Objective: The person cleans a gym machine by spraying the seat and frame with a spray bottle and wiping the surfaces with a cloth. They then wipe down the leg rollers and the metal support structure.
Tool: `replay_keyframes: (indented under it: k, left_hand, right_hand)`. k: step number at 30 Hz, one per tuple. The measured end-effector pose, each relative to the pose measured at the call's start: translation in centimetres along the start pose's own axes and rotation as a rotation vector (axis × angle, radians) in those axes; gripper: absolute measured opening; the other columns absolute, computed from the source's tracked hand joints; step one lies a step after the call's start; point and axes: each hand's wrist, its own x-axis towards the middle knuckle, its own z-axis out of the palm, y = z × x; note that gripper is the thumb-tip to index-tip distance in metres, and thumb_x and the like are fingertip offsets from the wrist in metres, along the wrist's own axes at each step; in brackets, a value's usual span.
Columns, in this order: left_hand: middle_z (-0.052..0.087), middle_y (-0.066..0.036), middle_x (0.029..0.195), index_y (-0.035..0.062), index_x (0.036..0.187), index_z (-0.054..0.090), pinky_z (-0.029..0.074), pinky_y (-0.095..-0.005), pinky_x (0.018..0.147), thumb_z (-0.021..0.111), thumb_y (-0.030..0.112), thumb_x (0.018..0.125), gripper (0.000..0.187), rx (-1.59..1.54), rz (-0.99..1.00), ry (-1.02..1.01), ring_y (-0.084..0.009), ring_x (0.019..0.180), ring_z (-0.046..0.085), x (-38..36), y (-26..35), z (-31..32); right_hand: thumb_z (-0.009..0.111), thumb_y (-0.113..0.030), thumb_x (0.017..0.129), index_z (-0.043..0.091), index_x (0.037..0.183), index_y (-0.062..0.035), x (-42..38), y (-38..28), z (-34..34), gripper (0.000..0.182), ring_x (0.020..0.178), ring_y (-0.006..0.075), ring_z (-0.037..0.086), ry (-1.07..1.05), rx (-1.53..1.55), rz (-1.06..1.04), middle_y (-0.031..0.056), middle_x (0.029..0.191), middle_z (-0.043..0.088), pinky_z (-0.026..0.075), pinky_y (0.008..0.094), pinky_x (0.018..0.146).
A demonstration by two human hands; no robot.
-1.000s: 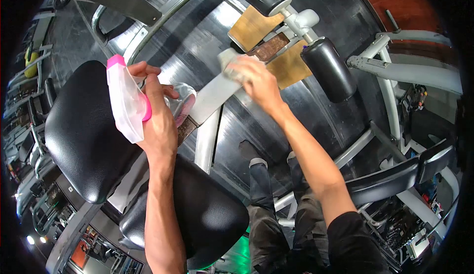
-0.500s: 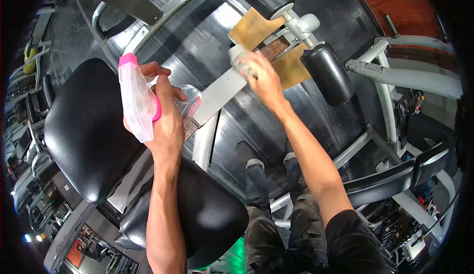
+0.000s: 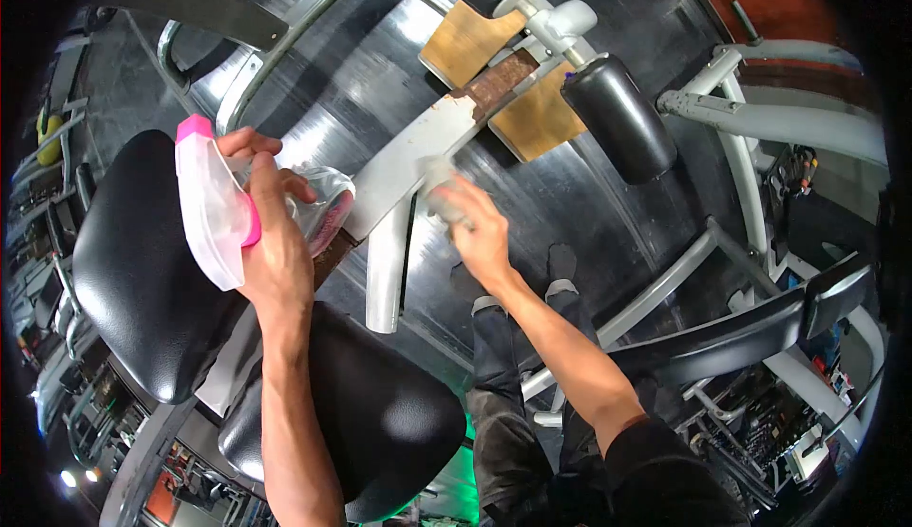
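Observation:
My left hand is wrapped round a spray bottle with a translucent white head, a pink nozzle and a pink trigger. The bottle's clear body shows partly behind my fingers. In my right hand is a bunched greyish cloth, held at the lower edge of a light grey metal beam. The cloth is slightly blurred. Bare, brownish metal shows at the beam's far end.
Black padded seats lie under and beside my left arm. Black roller pads and tan footplates are at the beam's far end. A curved grey frame stands at upper left, and another machine's padded bar at right.
My right hand has moved the cloth down and left along the beam, uncovering its upper part. My left hand with the spray bottle sits a little further left in view.

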Motion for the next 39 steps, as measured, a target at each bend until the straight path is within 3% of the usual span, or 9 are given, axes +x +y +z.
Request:
replay_keyframes:
  k: [2, 4, 8, 12, 16, 21, 27, 32, 39]
  left_hand:
    - [0.06, -0.012, 0.108, -0.0032, 0.119, 0.055, 0.051, -0.03, 0.061, 0.059, 0.009, 0.098, 0.025, 0.038, 0.048, -0.002, -0.0173, 0.066, 0.062, 0.0, -0.3, -0.2]
    - [0.06, -0.01, 0.11, -0.0041, 0.119, 0.056, 0.051, -0.0297, 0.062, 0.06, 0.012, 0.098, 0.027, 0.06, 0.06, 0.009, -0.0173, 0.067, 0.062, 0.0, -0.4, -0.2]
    - [0.061, -0.011, 0.109, -0.0039, 0.121, 0.054, 0.05, -0.0297, 0.063, 0.059, 0.014, 0.099, 0.028, 0.139, 0.08, -0.003, -0.0167, 0.067, 0.062, 0.2, -0.5, -0.4]
    - [0.062, -0.01, 0.104, -0.0033, 0.123, 0.05, 0.049, -0.0288, 0.061, 0.057, 0.011, 0.1, 0.028, 0.096, 0.103, -0.014, -0.0152, 0.065, 0.061, 0.2, -0.7, -0.3]
    - [0.063, -0.01, 0.103, -0.0035, 0.123, 0.052, 0.05, -0.03, 0.063, 0.057, 0.013, 0.101, 0.028, 0.148, 0.117, -0.014, -0.016, 0.066, 0.062, 0.1, -0.5, -0.2]
    - [0.063, -0.01, 0.103, -0.0036, 0.121, 0.052, 0.051, -0.0297, 0.064, 0.056, 0.013, 0.101, 0.026, 0.121, 0.142, -0.028, -0.0154, 0.065, 0.062, -0.3, -0.3, 0.1]
    - [0.064, -0.01, 0.102, -0.0037, 0.121, 0.052, 0.051, -0.0295, 0.065, 0.057, 0.014, 0.101, 0.027, 0.122, 0.123, -0.025, -0.0153, 0.065, 0.063, -0.1, -0.3, 0.2]
    - [0.064, -0.01, 0.101, -0.0036, 0.12, 0.052, 0.05, -0.0295, 0.065, 0.056, 0.014, 0.101, 0.026, 0.108, 0.098, -0.017, -0.0153, 0.066, 0.062, -0.2, -0.4, 0.1]
    - [0.058, -0.012, 0.107, -0.0016, 0.122, 0.048, 0.05, -0.0294, 0.062, 0.052, 0.006, 0.101, 0.023, 0.089, 0.048, -0.043, -0.0142, 0.069, 0.06, -0.2, 0.1, 0.1]
  right_hand:
    - [0.062, -0.017, 0.099, 0.066, 0.12, -0.0019, -1.3, 2.0, 0.0, 0.026, 0.107, 0.0177, 0.063, 0.104, 0.291, 0.532, 0.0083, 0.116, 0.069, 0.049, 0.0297, 0.093]
    - [0.061, -0.024, 0.1, 0.062, 0.125, -0.0025, -2.7, 4.3, 0.8, 0.033, 0.1, 0.0149, 0.063, 0.31, 0.448, 0.702, 0.01, 0.116, 0.068, 0.048, 0.0307, 0.091]
    - [0.06, -0.031, 0.101, 0.057, 0.13, -0.0019, -0.5, 5.1, 1.5, 0.041, 0.106, 0.0156, 0.061, 0.455, 0.707, 0.749, 0.0099, 0.118, 0.067, 0.046, 0.0312, 0.094]
    - [0.057, -0.032, 0.102, 0.056, 0.13, -0.0011, 6.0, 3.5, 3.3, 0.042, 0.109, 0.0194, 0.059, 0.517, 0.486, 0.572, 0.0116, 0.122, 0.065, 0.045, 0.0333, 0.097]
    - [0.055, -0.028, 0.103, 0.045, 0.144, -0.0015, 4.9, -0.8, 8.9, 0.051, 0.122, 0.0183, 0.053, 0.679, 0.288, 0.715, 0.0114, 0.137, 0.057, 0.04, 0.0325, 0.106]
    - [0.047, -0.021, 0.107, 0.04, 0.148, -0.0051, -0.4, -4.2, 10.2, 0.045, 0.127, 0.0176, 0.05, 0.456, 0.848, 0.676, 0.0079, 0.141, 0.055, 0.037, 0.0343, 0.109]
    - [0.047, -0.018, 0.106, 0.046, 0.14, -0.0099, 6.8, 4.8, 9.6, 0.035, 0.119, 0.0192, 0.055, 0.522, 0.882, 0.789, 0.008, 0.128, 0.06, 0.043, 0.0354, 0.102]
    - [0.048, -0.017, 0.106, 0.04, 0.148, -0.0081, 1.2, -2.3, 11.7, 0.044, 0.126, 0.0218, 0.051, 0.57, 1.323, 0.842, 0.0096, 0.142, 0.053, 0.038, 0.0366, 0.108]
    - [0.044, -0.019, 0.107, 0.044, 0.141, -0.0141, 7.0, 7.7, 12.1, 0.034, 0.115, 0.0229, 0.059, 0.565, 1.058, 0.952, 0.0078, 0.13, 0.059, 0.05, 0.0404, 0.098]
